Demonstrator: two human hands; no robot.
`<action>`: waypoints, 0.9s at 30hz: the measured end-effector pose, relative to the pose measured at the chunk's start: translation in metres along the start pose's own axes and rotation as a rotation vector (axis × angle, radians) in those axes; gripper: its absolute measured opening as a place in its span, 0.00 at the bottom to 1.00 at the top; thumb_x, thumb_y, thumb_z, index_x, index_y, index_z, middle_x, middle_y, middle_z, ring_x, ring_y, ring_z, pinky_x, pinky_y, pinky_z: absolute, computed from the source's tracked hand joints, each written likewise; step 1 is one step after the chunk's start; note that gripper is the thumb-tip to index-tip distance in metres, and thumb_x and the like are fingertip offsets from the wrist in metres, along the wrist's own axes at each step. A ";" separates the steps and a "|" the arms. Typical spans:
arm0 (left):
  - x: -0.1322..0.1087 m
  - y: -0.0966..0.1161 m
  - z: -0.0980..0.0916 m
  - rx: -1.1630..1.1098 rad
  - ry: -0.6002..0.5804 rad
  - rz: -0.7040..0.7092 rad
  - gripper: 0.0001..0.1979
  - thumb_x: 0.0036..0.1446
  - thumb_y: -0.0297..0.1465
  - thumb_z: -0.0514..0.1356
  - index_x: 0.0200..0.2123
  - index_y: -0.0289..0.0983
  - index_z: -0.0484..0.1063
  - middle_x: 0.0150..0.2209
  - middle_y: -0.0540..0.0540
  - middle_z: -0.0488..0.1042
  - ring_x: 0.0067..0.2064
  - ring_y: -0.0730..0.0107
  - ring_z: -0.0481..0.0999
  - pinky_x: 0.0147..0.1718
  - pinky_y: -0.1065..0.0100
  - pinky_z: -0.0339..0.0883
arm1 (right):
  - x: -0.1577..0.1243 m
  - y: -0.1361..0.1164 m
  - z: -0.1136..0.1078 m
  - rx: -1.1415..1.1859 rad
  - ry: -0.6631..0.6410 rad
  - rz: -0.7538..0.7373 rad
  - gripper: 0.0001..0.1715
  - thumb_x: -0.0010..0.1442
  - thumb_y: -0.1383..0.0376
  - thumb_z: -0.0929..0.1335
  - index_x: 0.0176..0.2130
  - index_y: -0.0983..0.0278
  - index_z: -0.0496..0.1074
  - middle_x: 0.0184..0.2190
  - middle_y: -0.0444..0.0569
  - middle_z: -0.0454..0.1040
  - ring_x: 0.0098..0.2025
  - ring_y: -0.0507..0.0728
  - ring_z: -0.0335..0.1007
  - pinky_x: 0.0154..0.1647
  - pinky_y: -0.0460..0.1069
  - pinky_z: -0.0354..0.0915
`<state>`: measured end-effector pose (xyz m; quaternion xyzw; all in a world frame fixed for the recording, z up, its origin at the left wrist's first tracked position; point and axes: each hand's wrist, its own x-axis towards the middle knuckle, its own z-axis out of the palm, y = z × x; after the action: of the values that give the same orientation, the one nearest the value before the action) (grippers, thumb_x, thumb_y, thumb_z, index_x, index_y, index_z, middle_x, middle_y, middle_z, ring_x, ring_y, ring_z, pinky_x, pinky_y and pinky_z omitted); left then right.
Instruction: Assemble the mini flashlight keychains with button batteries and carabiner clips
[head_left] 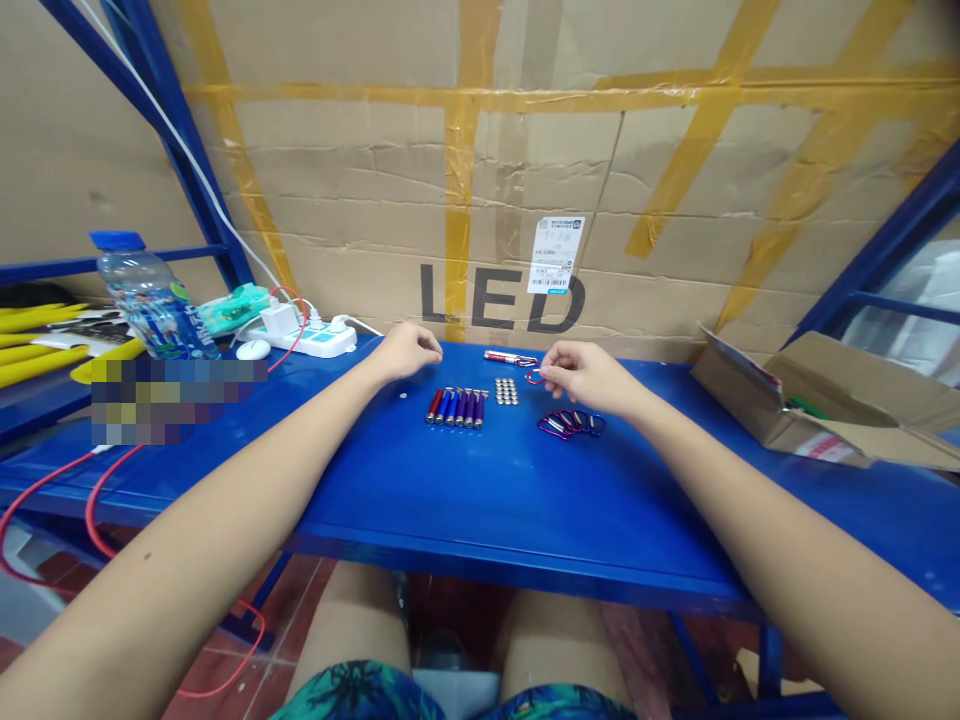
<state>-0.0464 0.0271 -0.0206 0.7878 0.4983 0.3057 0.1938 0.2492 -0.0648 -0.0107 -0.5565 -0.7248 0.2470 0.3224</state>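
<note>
My left hand (409, 352) rests on the blue shelf top (465, 490) with its fingers curled in; what they hold, if anything, is hidden. My right hand (589, 375) pinches a red carabiner clip (534, 376) that hangs off a small red flashlight (504, 357) lying at the back. Between my hands lies a row of several small flashlight bodies (456, 407), red, blue and purple. Just right of them sits a block of button cell batteries (507, 391). A pile of coloured carabiners (570, 424) lies under my right wrist. One loose battery (403, 396) sits near my left hand.
A water bottle (150, 300), a white power strip (315, 338) with plugs and a red cable (45, 500) crowd the left side. An open cardboard box (825, 405) stands at the right. A taped cardboard wall marked LED (495, 180) closes the back.
</note>
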 end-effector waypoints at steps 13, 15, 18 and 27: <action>-0.002 0.006 -0.011 0.147 -0.364 -0.046 0.07 0.44 0.30 0.62 0.29 0.35 0.78 0.29 0.46 0.78 0.31 0.68 0.73 0.34 0.67 0.64 | 0.004 0.012 -0.001 -0.153 -0.033 -0.012 0.05 0.62 0.68 0.67 0.32 0.64 0.69 0.27 0.50 0.77 0.29 0.54 0.74 0.25 0.46 0.65; -0.004 0.008 -0.012 0.177 -0.364 -0.042 0.07 0.45 0.30 0.62 0.29 0.35 0.77 0.29 0.47 0.78 0.30 0.69 0.72 0.32 0.67 0.63 | 0.004 0.012 -0.001 -0.151 -0.032 -0.006 0.05 0.62 0.68 0.67 0.32 0.64 0.69 0.27 0.49 0.76 0.29 0.54 0.74 0.25 0.45 0.65; -0.005 0.009 -0.013 0.196 -0.389 -0.013 0.07 0.44 0.30 0.61 0.29 0.35 0.76 0.28 0.47 0.77 0.28 0.70 0.71 0.31 0.67 0.63 | 0.003 0.011 -0.001 -0.147 -0.032 -0.006 0.06 0.62 0.68 0.67 0.32 0.64 0.69 0.27 0.49 0.76 0.29 0.54 0.74 0.25 0.45 0.65; -0.008 0.016 -0.016 0.150 -0.491 0.012 0.12 0.44 0.31 0.60 0.32 0.35 0.79 0.30 0.46 0.78 0.30 0.70 0.73 0.32 0.68 0.65 | 0.004 0.012 0.000 -0.121 -0.058 0.009 0.05 0.62 0.67 0.67 0.32 0.64 0.69 0.27 0.50 0.76 0.29 0.53 0.73 0.23 0.45 0.65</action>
<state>-0.0494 0.0130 -0.0009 0.8536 0.4529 0.0684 0.2481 0.2563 -0.0578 -0.0189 -0.5706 -0.7451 0.2202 0.2659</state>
